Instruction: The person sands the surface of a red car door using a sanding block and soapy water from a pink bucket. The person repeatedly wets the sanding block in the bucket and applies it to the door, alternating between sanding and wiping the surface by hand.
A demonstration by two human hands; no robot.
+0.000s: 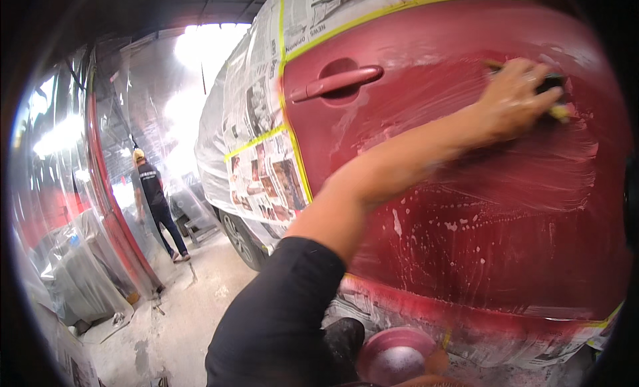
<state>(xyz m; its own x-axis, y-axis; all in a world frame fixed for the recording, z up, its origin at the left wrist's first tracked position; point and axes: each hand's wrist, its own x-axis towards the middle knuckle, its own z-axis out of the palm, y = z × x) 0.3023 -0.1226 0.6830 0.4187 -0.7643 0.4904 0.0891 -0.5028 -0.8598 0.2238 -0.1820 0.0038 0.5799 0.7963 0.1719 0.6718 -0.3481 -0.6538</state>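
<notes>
My left hand (516,97) is closed on a black-and-yellow pad (554,91), pressed against the upper right of a red car door panel (399,240). Pale wet smears, streaks and drips cover the paint around and below it. The door handle (339,82) is to the left of my hand. At the bottom edge, my right hand (436,367) is blurred and partly out of frame, beside the rim of a pink bowl (375,350) with whitish liquid inside; its grip is unclear.
Newspaper (256,177) and yellow tape mask the car's left side, above a wheel (243,244). A person (153,194) in dark clothes stands at the left on the concrete floor (180,307), near hanging plastic sheets (66,141), a red post (120,214) and plastic-covered items.
</notes>
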